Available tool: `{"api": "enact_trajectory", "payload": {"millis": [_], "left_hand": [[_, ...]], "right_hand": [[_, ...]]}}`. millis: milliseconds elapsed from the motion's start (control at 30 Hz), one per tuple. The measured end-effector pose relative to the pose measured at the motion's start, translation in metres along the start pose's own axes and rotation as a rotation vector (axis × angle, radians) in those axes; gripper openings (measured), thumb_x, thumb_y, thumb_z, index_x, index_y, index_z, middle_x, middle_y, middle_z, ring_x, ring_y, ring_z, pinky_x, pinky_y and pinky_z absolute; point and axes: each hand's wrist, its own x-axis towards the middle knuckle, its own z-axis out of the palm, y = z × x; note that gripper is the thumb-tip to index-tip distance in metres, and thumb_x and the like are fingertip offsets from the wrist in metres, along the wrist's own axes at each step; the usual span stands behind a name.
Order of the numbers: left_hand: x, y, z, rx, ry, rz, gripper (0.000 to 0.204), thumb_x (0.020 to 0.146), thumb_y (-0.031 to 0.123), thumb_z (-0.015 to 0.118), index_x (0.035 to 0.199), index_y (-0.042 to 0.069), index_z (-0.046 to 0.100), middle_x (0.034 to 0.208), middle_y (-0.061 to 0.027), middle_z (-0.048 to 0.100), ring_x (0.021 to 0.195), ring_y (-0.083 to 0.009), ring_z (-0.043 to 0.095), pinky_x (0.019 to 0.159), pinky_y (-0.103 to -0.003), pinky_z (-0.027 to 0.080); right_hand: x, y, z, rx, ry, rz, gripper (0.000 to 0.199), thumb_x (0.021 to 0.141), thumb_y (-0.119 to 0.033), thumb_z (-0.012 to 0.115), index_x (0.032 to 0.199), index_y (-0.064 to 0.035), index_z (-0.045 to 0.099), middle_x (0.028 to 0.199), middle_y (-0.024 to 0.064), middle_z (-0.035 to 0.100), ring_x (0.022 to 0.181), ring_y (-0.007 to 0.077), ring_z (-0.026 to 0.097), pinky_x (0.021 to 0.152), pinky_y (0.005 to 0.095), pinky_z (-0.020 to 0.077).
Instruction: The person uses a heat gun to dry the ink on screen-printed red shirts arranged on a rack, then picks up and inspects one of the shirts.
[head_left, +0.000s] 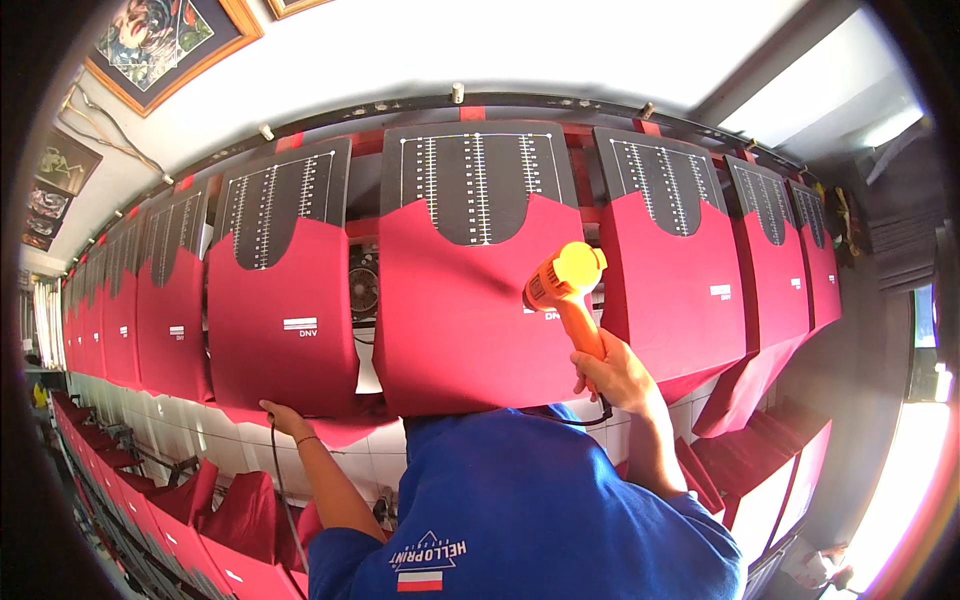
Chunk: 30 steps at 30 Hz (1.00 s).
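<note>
Holding an orange heat gun [572, 285] by its handle, fingers wrapped round it, the R hand [615, 375] is over the lower R part of the centre red fabric piece [460, 330], nozzle by its small white logo; can't tell if touching. L hand [288, 418] is at the neighbouring piece's lower hem, dark cord [285, 490] running down from its fingertips; can't tell how closed it is or if it grips cord or hem. Dark boards [478, 180] w/ white ruler marks curve across the room, red fabric on each; white wall [520, 50] behind, framed pictures [165, 45] upper L. Edges: boards stand close, narrow gap L of centre w/ round dark part [363, 280] showing. Heat gun overlaps centre piece's R edge. Pale tiled floor [385, 455] below, btwn this row and more red fabric [240, 515] lower L.
</note>
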Motion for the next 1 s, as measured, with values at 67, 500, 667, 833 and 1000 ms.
{"api": "enact_trajectory", "payload": {"millis": [67,500,667,833,1000], "left_hand": [[0.005,0.000,0.007,-0.097,0.011,-0.065,0.076,0.098,0.056,0.040,0.130,-0.013,0.046,0.129,-0.0245,0.055,0.109,-0.0364,0.060,0.091,-0.042,0.053],[-0.014,0.012,0.014,-0.366,-0.142,-0.126,0.063,0.100,0.044,0.038,0.132,-0.009,0.047,0.134,-0.0208,0.053,0.112,-0.0352,0.060,0.095,-0.043,0.053],[-0.033,0.030,0.013,-0.379,-0.153,-0.143,0.062,0.101,0.044,0.037,0.133,-0.008,0.046,0.136,-0.0204,0.052,0.114,-0.0354,0.059,0.097,-0.044,0.052],[-0.030,0.028,0.010,-0.311,-0.123,-0.158,0.063,0.101,0.045,0.037,0.134,-0.007,0.046,0.138,-0.0215,0.049,0.116,-0.0359,0.057,0.098,-0.044,0.051],[-0.043,0.039,0.011,-0.295,-0.115,-0.144,0.064,0.101,0.045,0.037,0.135,-0.009,0.045,0.138,-0.0230,0.048,0.117,-0.0365,0.056,0.098,-0.044,0.051]], "right_hand": [[0.000,0.002,0.002,0.005,-0.011,0.023,0.021,0.091,-0.017,0.059,0.100,0.0002,0.052,0.073,0.0040,0.058,0.058,0.0118,0.061,0.048,0.0246,0.0478],[-0.009,0.000,0.031,0.077,0.129,0.054,0.023,0.090,-0.017,0.059,0.103,0.0011,0.053,0.068,0.0054,0.058,0.058,0.0123,0.061,0.047,0.0251,0.0478],[-0.008,-0.006,0.041,0.072,0.169,0.037,0.022,0.090,-0.016,0.059,0.102,0.0013,0.054,0.069,0.0052,0.058,0.057,0.0118,0.060,0.047,0.0248,0.0476],[-0.007,0.000,0.042,0.053,0.165,0.033,0.023,0.090,-0.018,0.060,0.102,0.0018,0.055,0.071,0.0051,0.060,0.057,0.0114,0.061,0.047,0.0247,0.0480],[-0.010,0.002,0.041,0.065,0.187,0.057,0.023,0.089,-0.016,0.060,0.103,0.0018,0.054,0.072,0.0045,0.059,0.057,0.0113,0.061,0.047,0.0245,0.0478]]}}
